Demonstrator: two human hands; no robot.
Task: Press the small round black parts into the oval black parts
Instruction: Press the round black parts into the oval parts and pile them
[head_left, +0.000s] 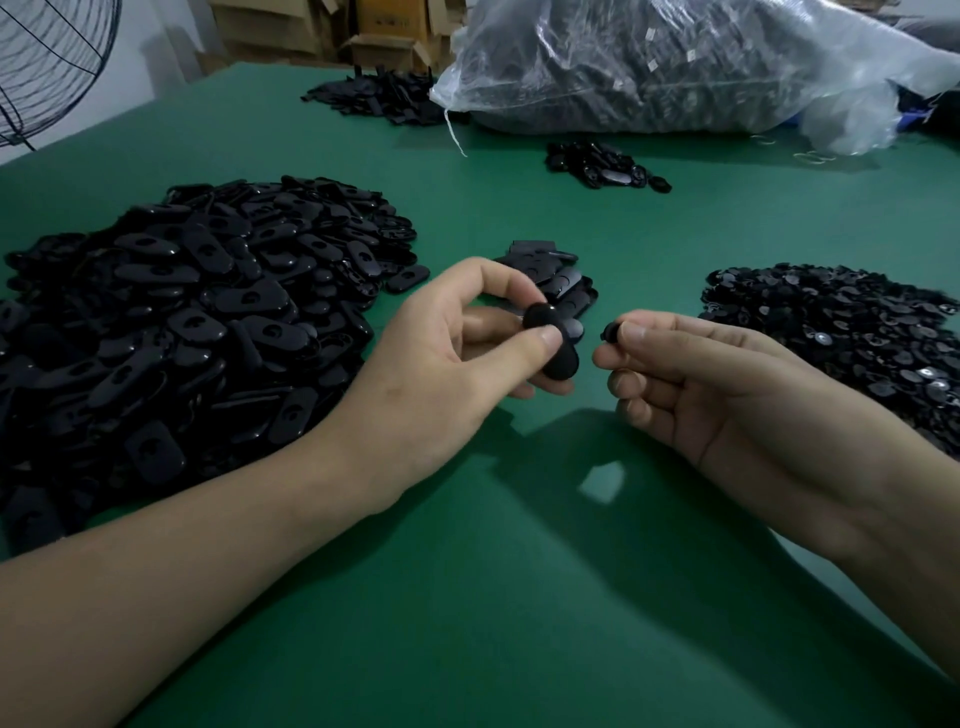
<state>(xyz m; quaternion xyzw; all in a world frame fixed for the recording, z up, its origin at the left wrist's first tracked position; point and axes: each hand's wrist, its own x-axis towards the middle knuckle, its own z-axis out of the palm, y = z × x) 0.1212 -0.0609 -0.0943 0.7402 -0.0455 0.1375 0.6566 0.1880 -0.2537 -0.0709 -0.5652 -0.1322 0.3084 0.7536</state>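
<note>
An oval black part (553, 345) was held above the green desk (467, 597) in the left hand (457, 338), gripped between the thumb and curled fingers. A small round black part (610, 331) was pinched at the fingertips of the right hand (691, 379), just beside the oval black part and apart from it. A large heap of oval parts (182, 322) was recorded on the desk at the left, and a heap of small round parts (841, 338) at the right. A small stack of black parts (556, 273) was seen just behind the hands. A filled plastic bag (675, 62) was noted at the far edge, and a wire fan guard (47, 62) at far left.
</note>
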